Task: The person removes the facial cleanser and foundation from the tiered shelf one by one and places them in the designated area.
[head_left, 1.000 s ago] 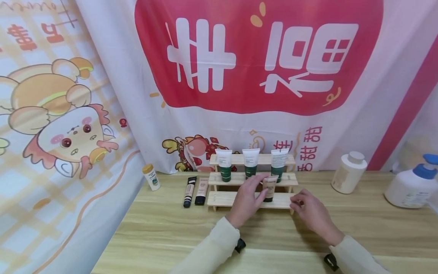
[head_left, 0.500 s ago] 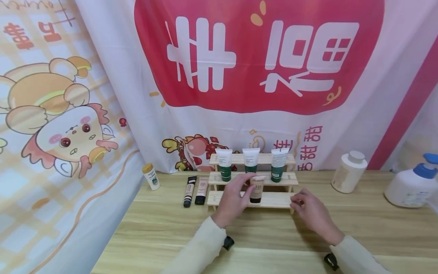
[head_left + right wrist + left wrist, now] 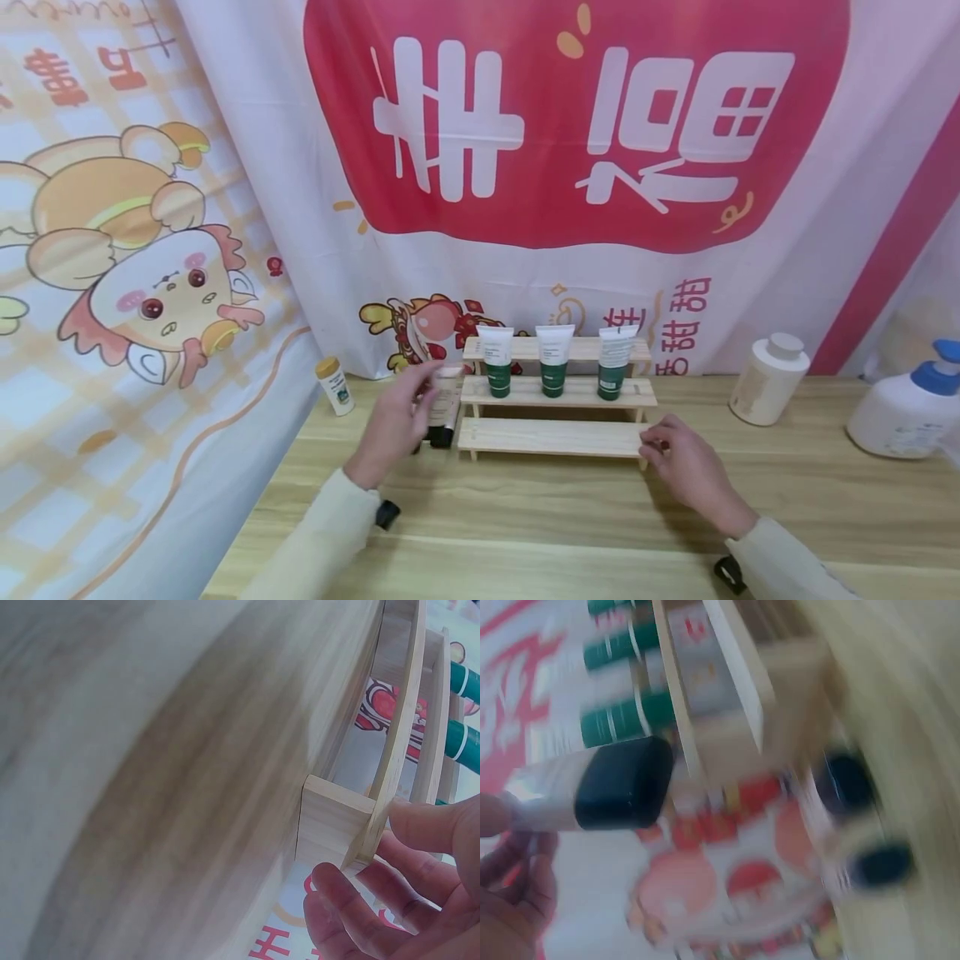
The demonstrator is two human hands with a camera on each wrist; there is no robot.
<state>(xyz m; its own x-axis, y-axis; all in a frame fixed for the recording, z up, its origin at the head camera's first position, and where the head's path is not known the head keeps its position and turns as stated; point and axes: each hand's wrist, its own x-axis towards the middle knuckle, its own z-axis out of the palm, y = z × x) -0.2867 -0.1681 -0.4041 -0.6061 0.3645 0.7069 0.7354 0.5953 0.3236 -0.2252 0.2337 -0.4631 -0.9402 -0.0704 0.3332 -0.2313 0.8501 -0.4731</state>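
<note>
My left hand (image 3: 393,425) pinches a pale tube with a black cap, left of the wooden tiered rack (image 3: 551,437). In the left wrist view the tube (image 3: 555,784) is in the fingers of my left hand (image 3: 517,889), its black cap pointing away. Two black-capped tubes, blurred, lie on the table past it, one cap (image 3: 845,782) nearer the rack. My right hand (image 3: 693,475) holds the right end of the rack's lowest step; the right wrist view shows the thumb and fingers of my right hand (image 3: 405,885) round the step's corner (image 3: 364,851).
Three white-and-green tubes, the middle one (image 3: 553,358) among them, stand on the rack's middle step. A small yellow-capped bottle (image 3: 334,387) stands at the left. To the right are a white bottle (image 3: 768,379) and a blue-topped pump bottle (image 3: 903,412). A printed cloth (image 3: 465,275) hangs behind.
My left hand has carried the pale tube leftward, from the rack's lowest step to the area of the tubes lying beside it. My right hand has stayed at the step's end.
</note>
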